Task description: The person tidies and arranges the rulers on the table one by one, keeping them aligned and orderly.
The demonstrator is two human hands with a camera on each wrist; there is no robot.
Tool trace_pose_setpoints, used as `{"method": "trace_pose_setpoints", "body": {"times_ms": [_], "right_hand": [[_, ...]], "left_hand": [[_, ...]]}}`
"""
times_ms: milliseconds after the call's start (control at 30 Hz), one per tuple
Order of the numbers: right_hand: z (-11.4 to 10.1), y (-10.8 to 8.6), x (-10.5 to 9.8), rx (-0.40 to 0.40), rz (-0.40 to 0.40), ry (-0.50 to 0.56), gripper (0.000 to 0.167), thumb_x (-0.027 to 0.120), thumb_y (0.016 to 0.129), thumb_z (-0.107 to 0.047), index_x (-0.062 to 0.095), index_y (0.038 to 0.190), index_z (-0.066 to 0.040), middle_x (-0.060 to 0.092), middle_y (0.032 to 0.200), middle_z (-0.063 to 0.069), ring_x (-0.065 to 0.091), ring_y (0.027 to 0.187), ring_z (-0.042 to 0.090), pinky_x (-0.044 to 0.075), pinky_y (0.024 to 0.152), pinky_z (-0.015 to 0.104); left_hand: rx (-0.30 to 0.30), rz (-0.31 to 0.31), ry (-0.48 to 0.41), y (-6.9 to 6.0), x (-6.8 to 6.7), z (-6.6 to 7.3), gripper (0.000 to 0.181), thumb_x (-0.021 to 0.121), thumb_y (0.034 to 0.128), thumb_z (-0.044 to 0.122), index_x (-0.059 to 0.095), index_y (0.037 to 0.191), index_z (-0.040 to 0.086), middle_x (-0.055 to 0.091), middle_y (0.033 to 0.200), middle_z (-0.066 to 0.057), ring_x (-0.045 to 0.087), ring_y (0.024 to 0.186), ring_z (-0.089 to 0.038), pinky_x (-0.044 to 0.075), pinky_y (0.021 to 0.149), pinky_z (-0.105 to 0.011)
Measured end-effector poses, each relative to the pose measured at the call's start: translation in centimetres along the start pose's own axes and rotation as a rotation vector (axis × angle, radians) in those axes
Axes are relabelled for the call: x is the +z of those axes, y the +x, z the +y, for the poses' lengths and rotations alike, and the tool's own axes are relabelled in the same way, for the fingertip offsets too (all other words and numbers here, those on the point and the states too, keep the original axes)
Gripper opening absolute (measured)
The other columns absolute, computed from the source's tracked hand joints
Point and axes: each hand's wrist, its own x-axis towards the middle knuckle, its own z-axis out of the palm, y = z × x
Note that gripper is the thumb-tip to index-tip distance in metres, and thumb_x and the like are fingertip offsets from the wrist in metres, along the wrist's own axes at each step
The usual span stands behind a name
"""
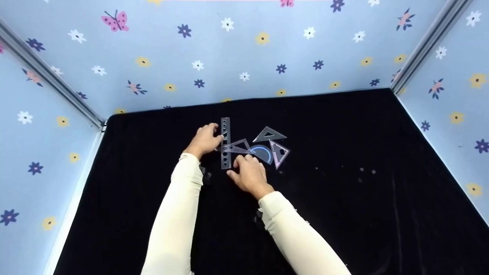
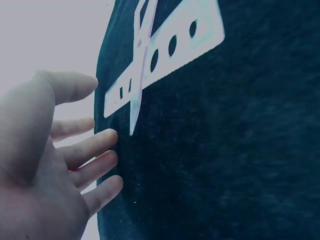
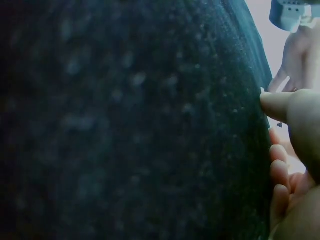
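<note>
A clear ruler (image 1: 229, 157) with cut-out shapes lies upright in the head view, and a clear set square (image 1: 238, 150) crosses over it. Just left of the ruler is my left hand (image 1: 205, 140); in the left wrist view its fingers (image 2: 92, 150) are spread, with nothing held. My right hand (image 1: 250, 172) is low over the cloth, right of the ruler's near end, its fingertips by the set square and a blue-marked protractor (image 1: 261, 154). The right wrist view shows its fingers (image 3: 280, 172) loosely bent; whether they touch anything is hidden.
Right of the protractor lies a pink-edged set square (image 1: 276, 157), with another clear set square (image 1: 275, 135) behind it. Black cloth (image 1: 344, 214) covers the table. Blue flowered walls (image 1: 244, 49) stand at the back and both sides.
</note>
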Motion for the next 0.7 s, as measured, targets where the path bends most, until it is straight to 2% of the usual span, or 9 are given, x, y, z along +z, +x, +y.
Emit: {"method": "trace_pose_setpoints", "body": {"times_ms": [167,300,433,567,700], "right_hand": [[0.1,0.1,-0.2,0.009,-0.001,0.040,0.028,0.073,0.088,-0.043,0.061,0.097,-0.019,0.060,0.099,0.004,0.059,0.095,0.029,0.047,0.080,0.042],[0.2,-0.2,0.1,0.036,-0.007,0.065,0.028,0.076,0.086,-0.041,0.062,0.095,-0.019,0.060,0.097,0.003,0.059,0.095,0.027,0.046,0.080,0.041],[0.3,-0.3,0.2,0.050,-0.014,0.069,0.028,0.076,0.085,-0.042,0.063,0.097,-0.020,0.061,0.098,0.002,0.059,0.096,0.027,0.046,0.080,0.040],[0.2,-0.1,0.1,0.043,0.008,0.057,0.028,0.075,0.086,-0.042,0.064,0.098,-0.020,0.062,0.099,0.002,0.060,0.096,0.027,0.046,0.080,0.040],[0.0,0.0,0.0,0.055,0.023,0.035,0.027,0.072,0.088,-0.045,0.064,0.098,-0.021,0.062,0.098,0.002,0.059,0.095,0.027,0.046,0.079,0.040]], "left_hand": [[-0.008,-0.009,0.074,1.4,0.1,0.2,0.057,0.057,0.0976,0.028,0.047,0.144,-0.003,0.051,0.137,-0.022,0.041,0.131,-0.040,0.033,0.108,-0.053],[-0.045,-0.003,0.050,1.7,1.0,-0.3,0.060,0.057,0.0972,0.033,0.045,0.146,0.001,0.045,0.145,-0.020,0.035,0.134,-0.039,0.028,0.107,-0.060],[-0.086,0.028,-0.013,1.9,1.4,-0.6,0.058,0.057,0.0970,0.033,0.047,0.145,0.003,0.046,0.145,-0.018,0.034,0.134,-0.038,0.024,0.106,-0.062],[-0.100,0.046,-0.058,2.4,1.1,-0.2,0.055,0.058,0.0971,0.033,0.049,0.144,0.005,0.048,0.145,-0.017,0.035,0.134,-0.038,0.021,0.107,-0.063],[-0.093,0.027,-0.032,3.0,1.0,0.3,0.058,0.057,0.0971,0.034,0.046,0.146,0.006,0.045,0.148,-0.016,0.034,0.137,-0.038,0.020,0.108,-0.062]]}}
